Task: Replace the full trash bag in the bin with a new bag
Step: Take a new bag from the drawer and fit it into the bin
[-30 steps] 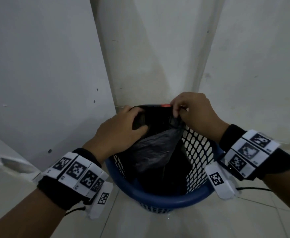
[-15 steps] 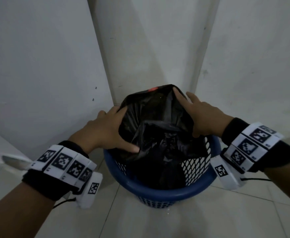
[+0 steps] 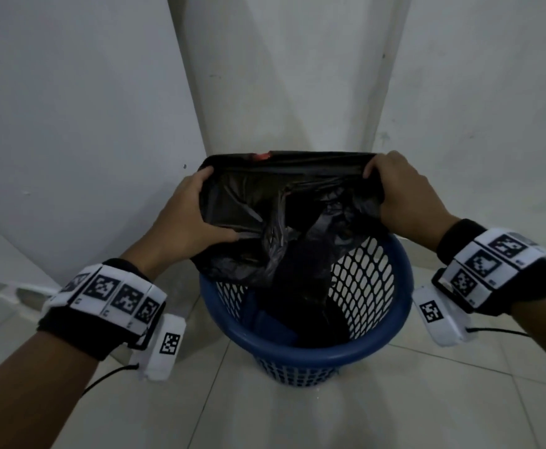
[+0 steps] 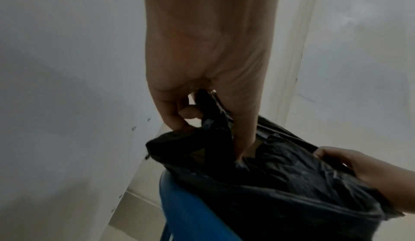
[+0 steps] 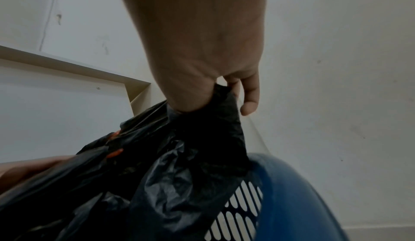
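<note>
Both hands, left (image 3: pixel 190 218) and right (image 3: pixel 404 196), are gripping and stretching the black bag's (image 3: pixel 284 222) mouth above the blue bin (image 3: pixel 313 351); the rim-fitting step is probably next.

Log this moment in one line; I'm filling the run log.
left hand: grips black trash bag mouth | right hand: grips it | bag: spread above blue bin

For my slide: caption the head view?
Both hands stretch a black bag open over a blue bin.
</note>
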A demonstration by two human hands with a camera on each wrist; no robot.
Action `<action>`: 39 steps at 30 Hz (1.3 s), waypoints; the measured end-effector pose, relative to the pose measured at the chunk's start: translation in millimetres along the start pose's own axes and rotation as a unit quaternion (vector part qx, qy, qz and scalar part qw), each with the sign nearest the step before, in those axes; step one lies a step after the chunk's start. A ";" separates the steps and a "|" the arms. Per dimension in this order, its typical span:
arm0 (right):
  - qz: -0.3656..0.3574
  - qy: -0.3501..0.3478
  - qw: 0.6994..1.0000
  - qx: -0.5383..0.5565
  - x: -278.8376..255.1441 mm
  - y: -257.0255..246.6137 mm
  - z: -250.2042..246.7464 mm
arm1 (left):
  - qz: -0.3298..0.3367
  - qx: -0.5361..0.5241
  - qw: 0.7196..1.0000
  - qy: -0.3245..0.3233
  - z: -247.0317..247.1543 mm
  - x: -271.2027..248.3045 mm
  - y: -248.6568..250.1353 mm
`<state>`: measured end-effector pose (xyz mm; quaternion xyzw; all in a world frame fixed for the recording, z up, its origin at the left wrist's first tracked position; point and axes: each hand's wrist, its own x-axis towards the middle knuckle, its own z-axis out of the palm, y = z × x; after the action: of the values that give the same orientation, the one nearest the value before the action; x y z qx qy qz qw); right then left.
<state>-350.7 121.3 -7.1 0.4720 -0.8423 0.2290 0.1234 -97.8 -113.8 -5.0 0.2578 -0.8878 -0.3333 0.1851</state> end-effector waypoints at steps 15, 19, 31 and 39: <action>-0.064 -0.298 0.932 -0.198 -7.6 -13.4 -23.9 | 0.106 0.378 0.920 -0.010 -9.7 -25.3 11.7; -0.048 -0.280 0.934 -0.218 -6.9 -11.4 -23.2 | -0.026 0.502 0.864 -0.036 -17.8 -29.1 2.0; -0.042 -0.325 0.921 -0.212 -11.7 -17.0 -29.1 | 0.233 0.350 0.903 0.089 -2.6 -40.5 30.0; -0.103 -0.276 0.924 -0.244 -18.1 -21.3 -20.5 | 0.065 0.173 0.964 -0.190 58.0 -51.0 38.4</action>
<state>-323.2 135.4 8.7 0.5556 -0.8198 -0.1371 0.0202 -99.0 -30.6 -27.8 0.1590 -0.9658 -0.2043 -0.0135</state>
